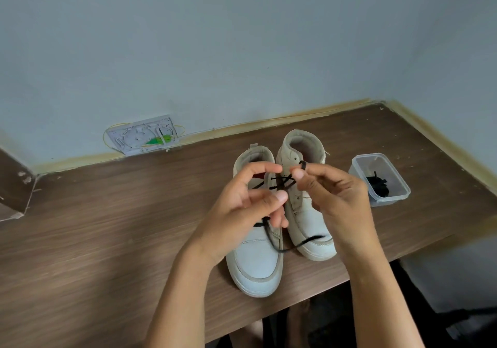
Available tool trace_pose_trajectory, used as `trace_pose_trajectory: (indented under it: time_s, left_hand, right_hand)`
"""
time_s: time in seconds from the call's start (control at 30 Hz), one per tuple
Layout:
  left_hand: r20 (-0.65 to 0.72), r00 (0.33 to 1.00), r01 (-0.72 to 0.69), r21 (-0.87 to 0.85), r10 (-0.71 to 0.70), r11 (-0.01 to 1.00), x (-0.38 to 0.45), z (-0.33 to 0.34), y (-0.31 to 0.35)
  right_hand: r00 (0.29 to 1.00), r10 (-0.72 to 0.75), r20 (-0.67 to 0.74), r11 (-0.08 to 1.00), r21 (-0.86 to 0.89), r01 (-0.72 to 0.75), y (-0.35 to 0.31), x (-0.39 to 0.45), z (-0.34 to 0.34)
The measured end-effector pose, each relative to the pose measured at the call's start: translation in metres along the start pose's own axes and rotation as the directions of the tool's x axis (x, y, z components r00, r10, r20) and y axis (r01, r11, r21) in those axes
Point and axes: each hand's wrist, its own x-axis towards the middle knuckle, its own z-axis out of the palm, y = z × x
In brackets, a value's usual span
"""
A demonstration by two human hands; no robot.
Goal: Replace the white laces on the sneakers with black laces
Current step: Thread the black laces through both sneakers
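Wooden tabletop [107,226], near its front edge: pair of white high-top sneakers [255,264]. Clear plastic tub [398,186] toward right edge, holding spare black lace. Left hand [242,213] and right hand [336,197], fingers pinching black lace [282,182] above left sneaker's upper eyelets. Probably knotting; next, tightening evenly.

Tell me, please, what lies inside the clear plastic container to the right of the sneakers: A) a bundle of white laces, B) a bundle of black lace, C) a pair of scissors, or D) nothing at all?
B: a dark bundle of black lace lies inside the clear container, which stands on the table beside the right sneaker.
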Motion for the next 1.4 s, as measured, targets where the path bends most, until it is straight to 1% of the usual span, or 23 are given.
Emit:
trace_pose_trajectory:
  time_s: [0.1,0.13,0.17,0.2,0.27,0.3,0.4,0.47,0.5,0.57,0.6,0.63,0.67,0.77,0.87,0.93,0.97,1.0,1.07,1.13,1.17,1.27,1.4]
  left_hand:
    - [-0.144,0.990,-0.006,-0.042,0.000,0.999,0.001,-0.010,-0.002]
    - [-0.205,0.978,-0.023,-0.015,0.020,1.000,0.000,-0.015,-0.004]
    - [-0.264,0.963,-0.039,0.063,0.055,0.997,0.000,-0.021,-0.006]
    - [-0.314,0.944,-0.040,0.189,0.099,0.981,-0.001,-0.027,-0.008]
    - [-0.370,0.914,0.022,0.459,0.169,0.888,-0.004,-0.038,-0.013]
    - [-0.392,0.900,0.066,0.551,0.189,0.832,-0.005,-0.042,-0.015]
    - [-0.435,0.863,0.123,0.674,0.256,0.728,-0.008,-0.048,-0.016]
    - [-0.430,0.842,0.100,0.719,0.326,0.688,-0.007,-0.050,-0.016]
    - [-0.422,0.835,0.087,0.733,0.352,0.675,-0.006,-0.049,-0.016]
    - [-0.407,0.836,0.044,0.718,0.368,0.695,-0.004,-0.043,-0.014]
    - [-0.400,0.842,0.015,0.688,0.362,0.726,-0.003,-0.039,-0.013]
    - [-0.397,0.848,-0.010,0.650,0.351,0.760,-0.002,-0.035,-0.012]
    - [-0.395,0.853,-0.030,0.615,0.341,0.788,-0.001,-0.032,-0.012]
    - [-0.387,0.863,-0.070,0.544,0.324,0.836,0.001,-0.027,-0.012]
    - [-0.382,0.876,-0.120,0.420,0.295,0.900,0.001,-0.027,-0.009]
    - [-0.381,0.877,-0.143,0.373,0.292,0.917,0.001,-0.028,-0.008]
    - [-0.386,0.870,-0.144,0.394,0.306,0.908,0.001,-0.029,-0.009]
    - [-0.391,0.856,-0.140,0.454,0.338,0.880,0.001,-0.031,-0.010]
    - [-0.366,0.831,-0.104,0.637,0.418,0.764,0.002,-0.035,-0.015]
    - [-0.320,0.845,-0.054,0.745,0.428,0.664,0.002,-0.038,-0.022]
    - [-0.305,0.865,-0.033,0.758,0.398,0.651,0.002,-0.039,-0.026]
    - [-0.296,0.914,0.021,0.717,0.277,0.696,0.002,-0.037,-0.033]
    - [-0.360,0.914,0.067,0.588,0.187,0.806,0.002,-0.036,-0.029]
  right_hand:
    - [0.972,0.068,-0.226,0.998,0.009,-0.067,0.013,0.003,-0.007]
    - [0.955,0.085,-0.284,0.996,0.009,-0.086,0.017,0.004,-0.010]
    - [0.940,0.092,-0.329,0.995,-0.001,-0.098,0.021,0.004,-0.013]
    - [0.927,0.091,-0.363,0.994,-0.022,-0.106,0.024,0.005,-0.015]
    - [0.909,0.080,-0.410,0.990,-0.075,-0.121,0.030,0.005,-0.018]
    - [0.901,0.072,-0.427,0.986,-0.104,-0.128,0.033,0.005,-0.018]
    - [0.893,0.016,-0.450,0.956,-0.255,-0.146,0.039,0.006,-0.015]
    - [0.906,-0.122,-0.405,0.898,-0.434,-0.073,0.037,0.003,-0.009]
    - [0.910,-0.220,-0.352,0.863,-0.505,0.013,0.035,0.002,-0.006]
    - [0.903,-0.376,-0.207,0.813,-0.542,0.214,0.030,-0.001,0.002]
    - [0.907,-0.403,-0.123,0.814,-0.501,0.294,0.029,-0.002,0.006]
    - [0.922,-0.386,-0.038,0.840,-0.428,0.335,0.030,-0.003,0.012]
    - [0.942,-0.334,0.038,0.883,-0.337,0.327,0.030,-0.004,0.019]
    - [0.966,-0.169,0.196,0.974,-0.117,0.194,0.034,-0.009,0.036]
    - [0.967,-0.158,0.201,0.986,-0.019,0.166,0.037,-0.009,0.038]
    - [0.970,-0.162,0.181,0.985,-0.023,0.168,0.036,-0.007,0.036]
    - [0.972,-0.171,0.163,0.981,-0.063,0.183,0.036,-0.006,0.036]
    - [0.973,-0.186,0.137,0.970,-0.131,0.204,0.036,-0.006,0.036]
    - [0.970,-0.229,0.078,0.929,-0.279,0.242,0.036,-0.005,0.036]
    - [0.964,-0.263,0.044,0.900,-0.349,0.261,0.038,-0.005,0.035]
    - [0.962,-0.271,0.031,0.896,-0.357,0.264,0.039,-0.005,0.035]
    - [0.954,-0.300,0.002,0.873,-0.402,0.275,0.040,-0.003,0.037]
    - [0.949,-0.315,0.002,0.841,-0.464,0.280,0.043,-0.004,0.040]
